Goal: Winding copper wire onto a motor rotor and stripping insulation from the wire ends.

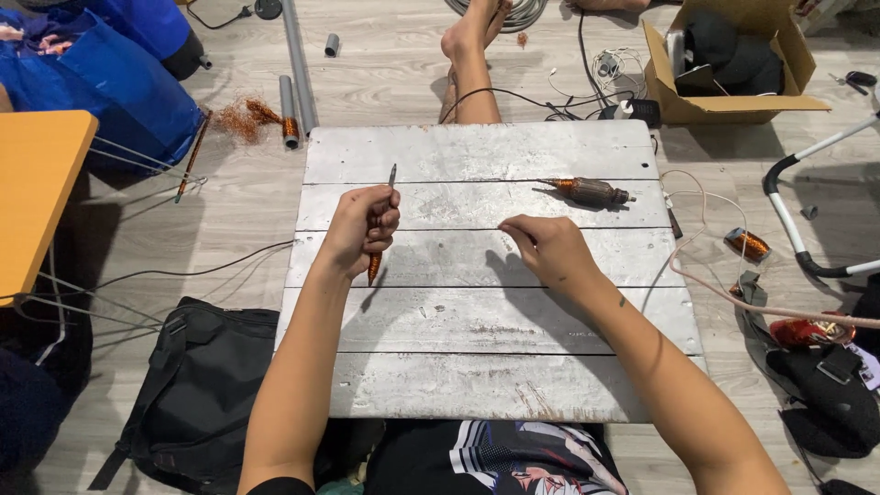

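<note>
Fingers (pixel 383 213) of your left hand (pixel 362 229) wrap a thin metal shaft with copper winding (pixel 374 266) low on it, held upright over the worktop (pixel 477 321). Keep that grip firm and steady. Your right hand (pixel 550 249) rests loosely curled, holding nothing, near the motor armature (pixel 588 192) lying farther back.

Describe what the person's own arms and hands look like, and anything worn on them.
Both arms are bare down their whole visible length: no watch, bracelet or gloves show. The left hand and right hand show no rings that can be made out. A small dark mark, perhaps a tattoo, sits on the right forearm just behind the wrist. A sliver of black sleeve shows at the left upper arm, at the picture's bottom edge.
</note>
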